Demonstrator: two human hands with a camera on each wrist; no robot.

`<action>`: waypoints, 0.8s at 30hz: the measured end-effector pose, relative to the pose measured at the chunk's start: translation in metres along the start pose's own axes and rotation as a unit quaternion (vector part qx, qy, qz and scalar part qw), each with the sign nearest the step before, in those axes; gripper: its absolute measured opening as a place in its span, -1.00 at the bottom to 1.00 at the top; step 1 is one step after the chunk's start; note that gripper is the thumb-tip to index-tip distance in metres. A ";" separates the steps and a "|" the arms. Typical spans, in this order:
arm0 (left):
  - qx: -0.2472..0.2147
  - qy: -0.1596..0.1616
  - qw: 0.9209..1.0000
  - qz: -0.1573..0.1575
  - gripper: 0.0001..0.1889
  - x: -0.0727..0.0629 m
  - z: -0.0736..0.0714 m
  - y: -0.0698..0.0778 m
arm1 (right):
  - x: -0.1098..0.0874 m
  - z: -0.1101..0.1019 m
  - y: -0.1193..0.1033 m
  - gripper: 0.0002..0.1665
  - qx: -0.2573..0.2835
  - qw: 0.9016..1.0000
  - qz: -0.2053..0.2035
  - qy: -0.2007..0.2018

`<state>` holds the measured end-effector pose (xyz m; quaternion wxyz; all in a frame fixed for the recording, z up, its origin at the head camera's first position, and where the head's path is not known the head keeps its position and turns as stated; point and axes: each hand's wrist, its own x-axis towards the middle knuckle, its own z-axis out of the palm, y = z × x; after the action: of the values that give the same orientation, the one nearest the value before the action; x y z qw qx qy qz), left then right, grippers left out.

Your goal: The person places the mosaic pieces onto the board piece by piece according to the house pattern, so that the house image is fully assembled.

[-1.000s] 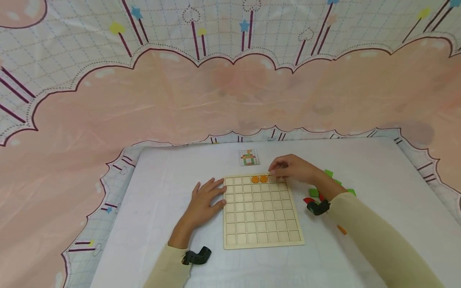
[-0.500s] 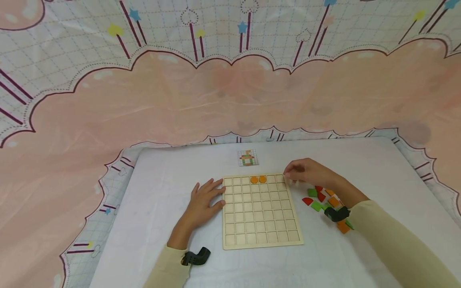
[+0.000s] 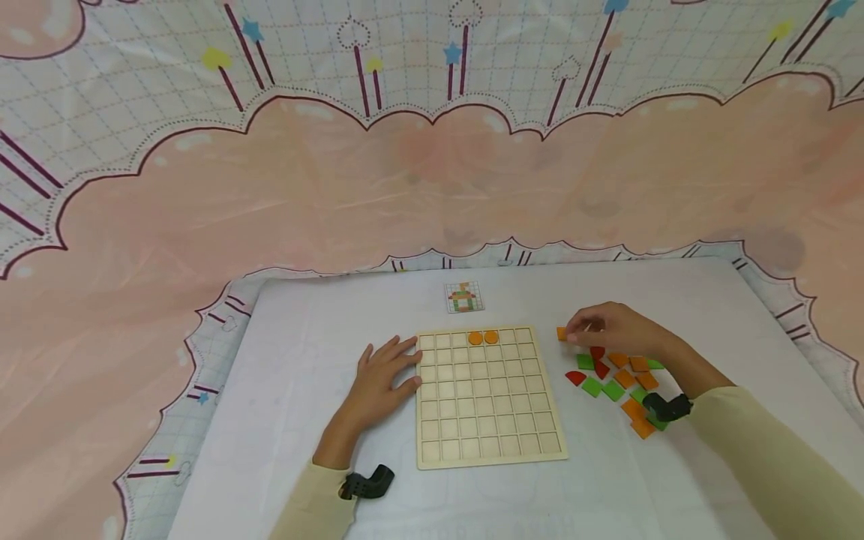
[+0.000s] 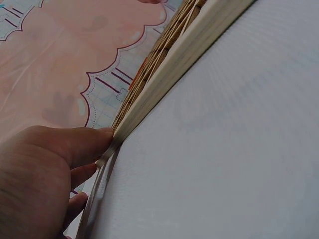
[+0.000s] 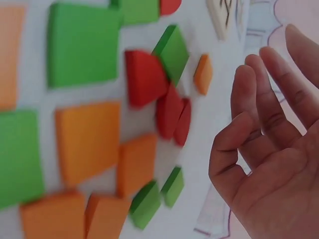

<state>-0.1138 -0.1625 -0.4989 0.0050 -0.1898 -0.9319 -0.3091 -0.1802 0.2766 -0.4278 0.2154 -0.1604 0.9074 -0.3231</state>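
My left hand (image 3: 386, 381) rests at the left edge of a wooden grid board (image 3: 493, 390), its fingertips and thumb touching the rim. In the left wrist view the thumb lies against the board's side (image 4: 164, 84). Two orange round pieces (image 3: 483, 338) sit side by side in the board's top row. Right of the board, my right hand (image 3: 617, 330) hovers over the table with loosely bent fingers. An orange square piece (image 3: 562, 334) lies just by its fingertips. The right wrist view shows the right palm (image 5: 279, 184) holding nothing, beside scattered flat pieces.
Loose green pieces (image 3: 613, 389), red pieces (image 3: 576, 378) and orange pieces (image 3: 634, 409) lie scattered under and in front of the right forearm. A small pattern card (image 3: 463, 297) with a coloured picture lies beyond the board. A patterned cloth (image 3: 432, 187) hangs behind the white table.
My right hand has moved right, from the board's top right corner to over the loose pieces. The orange square by its fingertips has come into view. My left hand stays at the board's edge.
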 end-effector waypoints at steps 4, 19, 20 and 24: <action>-0.001 -0.003 1.000 -0.001 -0.51 0.000 0.000 0.000 | -0.005 -0.003 0.009 -0.71 -0.009 1.000 0.012 0.006; -0.001 -0.001 1.000 -0.004 -0.50 0.000 0.000 0.000 | 0.013 0.005 0.019 -0.73 -0.033 0.999 0.018 0.034; -0.001 -0.002 1.000 -0.005 -0.50 0.000 0.000 0.000 | 0.015 0.005 0.018 -0.74 -0.034 0.999 0.017 0.034; 0.001 0.000 1.000 -0.002 -0.51 0.000 0.000 0.001 | 0.021 0.007 0.018 -0.75 -0.031 0.999 0.016 0.032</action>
<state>-0.1133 -0.1618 -0.4981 0.0044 -0.1880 -0.9326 -0.3081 -0.1979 0.2773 -0.4509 0.1867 -0.1418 0.9259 -0.2962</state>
